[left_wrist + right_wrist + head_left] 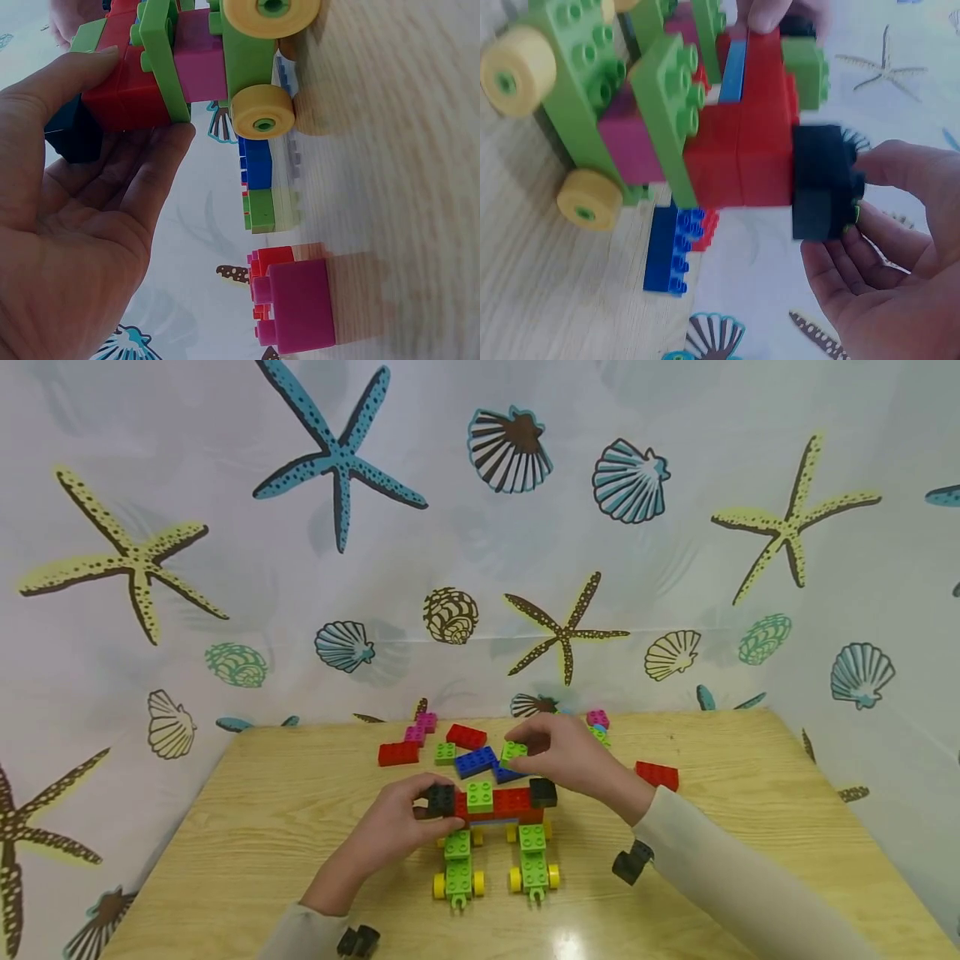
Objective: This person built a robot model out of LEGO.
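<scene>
A toy-brick vehicle stands at the middle of the table: two green wheeled bases (459,881) with yellow wheels carry a red brick beam (512,803). On the beam sit a green brick (480,797) in the middle and a black brick (543,793) at the right end. My left hand (390,822) grips the beam's left end around another black brick (441,800), thumb on the red side in the left wrist view. Behind the right end, my right hand (573,756) pinches a small green brick (513,752), mostly hidden by the black brick in the right wrist view.
Loose bricks lie behind the vehicle: blue bricks (476,762), a green brick (446,754), red bricks (398,753) and pink bricks (415,735). Another red brick (657,774) lies to the right. A patterned curtain (450,543) hangs along the table's back edge.
</scene>
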`<state>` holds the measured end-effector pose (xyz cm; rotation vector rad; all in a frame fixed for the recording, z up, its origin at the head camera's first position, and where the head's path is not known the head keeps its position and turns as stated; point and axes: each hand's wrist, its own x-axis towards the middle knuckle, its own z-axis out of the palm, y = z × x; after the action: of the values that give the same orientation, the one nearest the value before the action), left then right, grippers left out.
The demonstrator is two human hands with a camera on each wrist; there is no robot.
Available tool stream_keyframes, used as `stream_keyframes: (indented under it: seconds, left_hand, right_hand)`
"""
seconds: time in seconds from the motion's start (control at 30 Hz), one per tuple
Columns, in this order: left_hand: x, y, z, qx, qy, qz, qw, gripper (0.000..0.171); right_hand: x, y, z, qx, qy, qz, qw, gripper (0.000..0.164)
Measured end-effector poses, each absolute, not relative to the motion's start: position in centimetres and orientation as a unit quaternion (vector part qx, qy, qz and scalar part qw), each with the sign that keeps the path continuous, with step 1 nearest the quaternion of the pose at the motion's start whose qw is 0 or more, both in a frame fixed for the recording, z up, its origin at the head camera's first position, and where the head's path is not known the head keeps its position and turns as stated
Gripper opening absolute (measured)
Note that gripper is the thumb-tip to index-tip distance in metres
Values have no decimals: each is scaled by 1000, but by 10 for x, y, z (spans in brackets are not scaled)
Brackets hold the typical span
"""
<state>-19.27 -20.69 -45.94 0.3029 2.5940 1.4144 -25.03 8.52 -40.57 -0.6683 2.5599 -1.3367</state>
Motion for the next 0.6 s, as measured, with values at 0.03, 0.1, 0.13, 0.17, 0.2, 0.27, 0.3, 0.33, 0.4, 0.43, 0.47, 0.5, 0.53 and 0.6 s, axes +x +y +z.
stream_keyframes:
  seconds: [0.03, 0.1, 0.13, 0.17, 0.2, 0.27, 0.3, 0.33, 0.4, 0.43, 0.47, 0.5, 0.53, 0.6]
  left_hand:
    - [-193, -207, -459, 101, 870, 476, 86, 49]
    - [-192, -207, -459, 101, 868, 477, 87, 49]
    - [-192, -207, -459, 101, 868, 478, 88, 49]
    - [-192, -207, -459, 101, 868, 478, 88, 49]
    - [-192, -208, -459, 101, 867, 479, 89, 49]
    - [-192, -208, -459, 100, 867, 480, 89, 49]
    - [-192, -207, -459, 100, 867, 480, 89, 49]
    - [-192, -207, -459, 101, 866, 481, 89, 49]
    - [-192, -207, -459, 101, 866, 482, 90, 50]
    - [-192, -207, -459, 102, 866, 482, 89, 50]
    - [-192, -207, -459, 102, 866, 481, 88, 51]
    - [-193, -207, -460, 102, 867, 480, 88, 51]
    - [-193, -207, -460, 102, 867, 480, 88, 52]
    - [-194, -207, -460, 104, 868, 478, 86, 51]
  right_hand:
    - [-247, 85, -404, -231, 859, -448, 90, 38]
    - [-241, 85, -402, -241, 858, -444, 93, 38]
    - [-239, 85, -402, -246, 858, -441, 95, 37]
    - [-236, 85, -401, -250, 859, -436, 96, 37]
    - [-235, 84, -401, -255, 860, -432, 97, 36]
    - [-232, 84, -401, -265, 860, -425, 100, 36]
    - [-231, 84, -401, -270, 860, -422, 101, 36]
    - [-231, 84, -402, -274, 860, -419, 103, 35]
    - [-230, 84, -404, -282, 856, -419, 108, 36]
    - [-230, 84, -404, -286, 855, -418, 110, 35]
    - [-230, 84, -405, -289, 854, -418, 112, 35]
    - [-230, 83, -405, -290, 855, -415, 113, 35]
    - [-230, 83, -405, -291, 856, -412, 115, 35]
    - [-230, 83, -405, -293, 858, -406, 116, 35]
